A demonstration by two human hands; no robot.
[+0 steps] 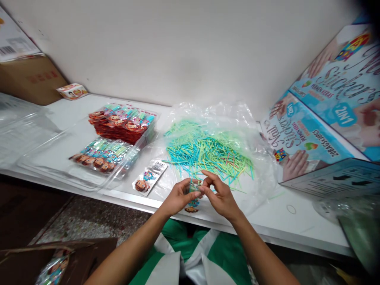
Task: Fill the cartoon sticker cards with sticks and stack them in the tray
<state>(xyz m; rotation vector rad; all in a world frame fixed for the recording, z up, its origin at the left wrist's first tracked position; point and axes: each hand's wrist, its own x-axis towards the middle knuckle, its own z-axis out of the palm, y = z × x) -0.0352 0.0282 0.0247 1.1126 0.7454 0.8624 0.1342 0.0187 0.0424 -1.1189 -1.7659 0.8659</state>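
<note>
My left hand (181, 198) and my right hand (218, 194) meet above the front of the table. Between them is a small printed packet (193, 204) with a cartoon figure at its lower end. The fingers of both hands pinch its upper end, and part of it is hidden behind them. Just beyond my hands, a heap of thin green and blue plastic sticks (204, 148) lies on a clear plastic bag (261, 170). To the left of my left hand, a white printed packet (150, 178) with a similar figure rests flat on the table.
A clear plastic tray (63, 174) holds stacked red-bottomed packets (118, 122) and a lower row of packets (101, 156). Blue printed boxes (314, 130) stand on the right. At the back left are a cardboard box (32, 77) and a small carton (73, 91). A rubber band (291, 209) lies front right.
</note>
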